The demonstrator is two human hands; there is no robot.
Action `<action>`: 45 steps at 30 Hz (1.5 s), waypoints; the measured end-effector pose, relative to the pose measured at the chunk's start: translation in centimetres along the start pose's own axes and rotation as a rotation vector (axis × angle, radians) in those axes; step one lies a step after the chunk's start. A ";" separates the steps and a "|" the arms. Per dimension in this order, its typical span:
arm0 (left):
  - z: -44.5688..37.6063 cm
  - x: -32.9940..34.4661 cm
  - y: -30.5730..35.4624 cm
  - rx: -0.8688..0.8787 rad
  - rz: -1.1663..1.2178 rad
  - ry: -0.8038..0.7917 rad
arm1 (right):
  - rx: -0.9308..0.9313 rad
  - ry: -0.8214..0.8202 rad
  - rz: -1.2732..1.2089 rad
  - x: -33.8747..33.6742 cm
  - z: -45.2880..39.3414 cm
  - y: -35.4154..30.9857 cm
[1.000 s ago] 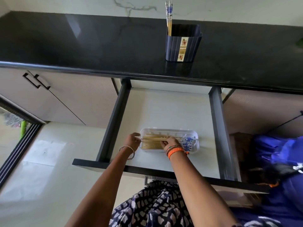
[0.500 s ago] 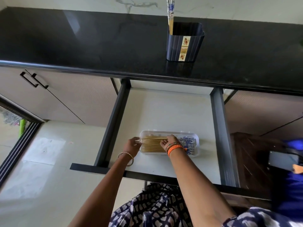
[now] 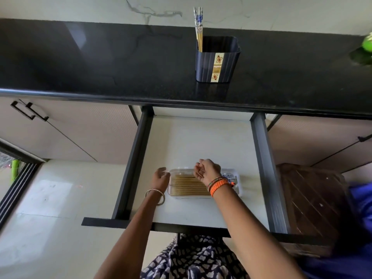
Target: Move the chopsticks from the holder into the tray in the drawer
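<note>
Your right hand [image 3: 207, 171] has lifted off the tray [image 3: 237, 190] — fingers loosely curled, empty, left hand [image 3: 161, 177] likewise — last chopsticks [image 3: 198, 27] wait in the holder [image 3: 218, 59].

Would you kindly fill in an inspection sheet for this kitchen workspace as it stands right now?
Surface: black counter above an open drawer.
Job's things: holder on the counter, a few chopsticks upright in it; clear tray in the drawer, holding a layer of chopsticks.
Clutter: green object at the counter's right edge.
Hands: left hand beside the tray's left end, right hand above the tray; both empty.
Cables: nothing seen.
Surroundings: cabinet doors, tiled floor.
</note>
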State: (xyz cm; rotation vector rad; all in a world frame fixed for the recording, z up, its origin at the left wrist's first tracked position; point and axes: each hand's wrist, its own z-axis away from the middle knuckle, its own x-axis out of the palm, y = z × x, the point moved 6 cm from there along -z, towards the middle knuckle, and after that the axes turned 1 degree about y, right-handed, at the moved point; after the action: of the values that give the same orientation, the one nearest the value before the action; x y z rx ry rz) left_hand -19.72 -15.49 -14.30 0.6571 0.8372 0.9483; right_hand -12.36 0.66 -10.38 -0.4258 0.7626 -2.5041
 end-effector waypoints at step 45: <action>-14.0 5.1 40.1 0.697 -0.015 0.055 | -0.826 -0.168 1.001 21.0 -9.6 -40.5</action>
State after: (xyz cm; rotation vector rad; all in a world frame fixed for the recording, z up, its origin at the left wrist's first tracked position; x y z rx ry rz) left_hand -47.00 8.36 8.39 1.2217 1.2324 0.6493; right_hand -48.34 23.13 8.93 -0.3701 1.4651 -1.1554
